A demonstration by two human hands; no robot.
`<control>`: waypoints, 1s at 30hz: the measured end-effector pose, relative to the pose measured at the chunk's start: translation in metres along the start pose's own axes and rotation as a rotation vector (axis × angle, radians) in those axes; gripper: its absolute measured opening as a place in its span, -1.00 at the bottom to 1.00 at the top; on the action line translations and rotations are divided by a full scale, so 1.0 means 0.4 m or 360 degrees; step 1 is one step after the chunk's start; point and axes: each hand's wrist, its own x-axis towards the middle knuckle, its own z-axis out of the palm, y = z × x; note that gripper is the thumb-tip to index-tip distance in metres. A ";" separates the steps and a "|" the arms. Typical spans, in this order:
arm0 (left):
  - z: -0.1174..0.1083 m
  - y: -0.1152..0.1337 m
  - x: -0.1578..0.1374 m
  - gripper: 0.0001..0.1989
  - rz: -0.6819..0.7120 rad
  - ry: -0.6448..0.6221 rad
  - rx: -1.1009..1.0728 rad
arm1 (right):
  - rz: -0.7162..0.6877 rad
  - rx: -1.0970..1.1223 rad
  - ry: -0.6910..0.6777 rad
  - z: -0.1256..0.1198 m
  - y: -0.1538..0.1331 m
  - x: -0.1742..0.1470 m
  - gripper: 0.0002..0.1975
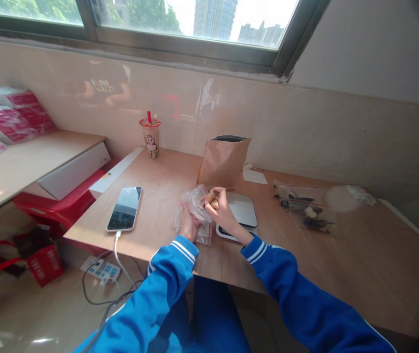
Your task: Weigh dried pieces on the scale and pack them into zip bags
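Plastic (196, 198), clear and crinkled, is gripped by left fingers (195, 224); right fingers (220, 194) pinch a lumpy tan piece (214, 203).

Centre of frame is crowded: left hand (187, 224) and right hand (221, 205) are close together at a clear, crinkled plastic bag (196, 200); a flat silver-and-white scale (244, 208) lies partly under the right wrist. Just behind, an upright brown paper pouch (224, 163) blocks the straight path to the beige wall (305, 130). Left of centre, tan wooden tabletop (160, 189) leaves a lane between bag and flat, pale-edged phone (125, 209). Tall printed plastic cup (151, 140) obstructs that lane's far end. Widest opening: lower right, nearer than two clear, dark-filled zip bags (312, 216).
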 end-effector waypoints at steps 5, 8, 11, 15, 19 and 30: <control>-0.004 0.001 0.004 -0.41 0.0003 0.0079 -0.0016 | 0.0013 0.0122 0.0231 0.013 0.007 0.016 -0.65; -0.004 0.002 0.002 -0.43 0.0017 0.0083 0.0015 | 0.0085 0.0116 0.0411 0.006 0.023 0.032 -0.64; -0.003 0.002 0.002 -0.46 0.0063 0.0066 0.0022 | 0.0154 0.0099 0.0553 -0.016 0.040 0.052 -0.65; -0.007 -0.003 0.009 -0.46 0.0077 0.0048 0.0020 | 0.0211 0.0172 0.0584 -0.044 0.048 0.073 -0.69; -0.010 -0.007 0.012 -0.47 0.0099 0.0032 0.0002 | 0.0177 0.0123 0.0461 -0.039 0.037 0.072 -0.70; -0.011 -0.012 0.006 -0.54 0.0169 0.0059 0.0101 | -0.0157 -0.0415 0.0108 0.012 0.003 0.048 -0.82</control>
